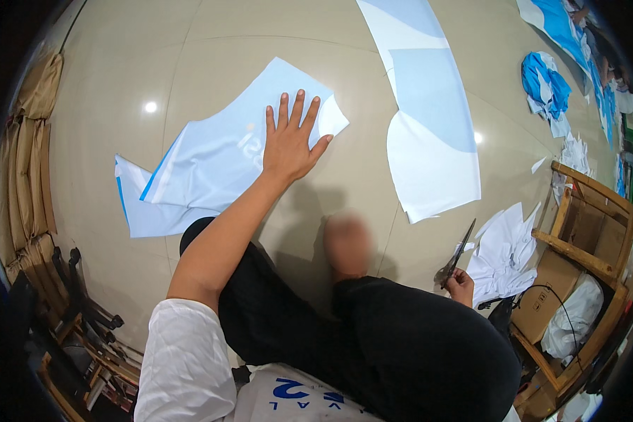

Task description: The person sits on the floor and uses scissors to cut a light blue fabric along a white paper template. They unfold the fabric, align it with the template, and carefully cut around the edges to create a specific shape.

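Note:
My left hand (290,149) lies flat, fingers spread, on a light blue cut piece of fabric (218,158) on the floor. This piece has a white patch near my thumb, a pale print partly beside my wrist, and a folded, blue-edged part at its left end. Off to the right, beside my knee, my right hand (461,288) is closed round a pair of dark scissors (458,254) with the blades pointing up and away from me. Between the hands and farther out lies a long white and pale blue fabric strip (432,105) with curved edges.
Crumpled white cloth (506,257) lies just right of the scissors. Behind it stands a wooden frame (584,250) with a cardboard box (548,288) and a white plastic bag (577,316). A blue and white cloth bundle (545,84) lies far right. Brown wrapped bundles (32,162) line the left.

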A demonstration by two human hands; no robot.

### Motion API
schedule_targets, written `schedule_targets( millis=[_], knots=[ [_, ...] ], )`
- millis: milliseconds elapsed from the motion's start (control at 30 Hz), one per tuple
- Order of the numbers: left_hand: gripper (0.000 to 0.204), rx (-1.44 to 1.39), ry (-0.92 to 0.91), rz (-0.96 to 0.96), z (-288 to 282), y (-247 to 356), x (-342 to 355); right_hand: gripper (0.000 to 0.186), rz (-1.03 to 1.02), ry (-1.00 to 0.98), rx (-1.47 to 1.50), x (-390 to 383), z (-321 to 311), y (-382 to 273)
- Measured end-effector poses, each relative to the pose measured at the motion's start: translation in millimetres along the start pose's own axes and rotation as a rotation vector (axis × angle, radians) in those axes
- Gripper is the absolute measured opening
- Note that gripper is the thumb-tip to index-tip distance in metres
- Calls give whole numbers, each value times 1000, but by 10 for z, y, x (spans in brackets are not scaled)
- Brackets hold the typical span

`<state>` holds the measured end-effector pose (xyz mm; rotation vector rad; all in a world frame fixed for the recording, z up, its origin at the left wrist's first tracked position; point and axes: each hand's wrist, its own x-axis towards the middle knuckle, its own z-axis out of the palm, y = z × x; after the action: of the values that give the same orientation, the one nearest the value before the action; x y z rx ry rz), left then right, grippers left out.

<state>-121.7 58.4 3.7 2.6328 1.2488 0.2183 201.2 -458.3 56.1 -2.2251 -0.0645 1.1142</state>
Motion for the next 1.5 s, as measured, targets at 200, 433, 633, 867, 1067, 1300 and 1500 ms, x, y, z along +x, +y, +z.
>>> schedule_targets(
  millis=[200,433,633,867,1067,1300,1500],
  knots=[
    [71,-28,-4,6,66,25,44,15,-43,-217,398,-421,348,-469],
    [68,-181,84,-68,42,-66,51,29,-131,-458,86,-515,1372,-1519],
    [70,4,189,-276,-76,-431,252,41,-18,-665,17,-155,2193,-1900],
    [71,58,169,-282,76,-506,197,43,-9,-727,-70,-136,2549,-2169],
    [69,15,204,-247,69,-487,197,45,-8,-716,-57,-189,2733,-2225],
    [71,-9,229,-232,137,-541,168,44,-56,-676,-86,-73,2868,-2183],
    [75,-46,253,-222,146,-550,195,45,-22,-682,-31,-138,2905,-2223]
  ],
)
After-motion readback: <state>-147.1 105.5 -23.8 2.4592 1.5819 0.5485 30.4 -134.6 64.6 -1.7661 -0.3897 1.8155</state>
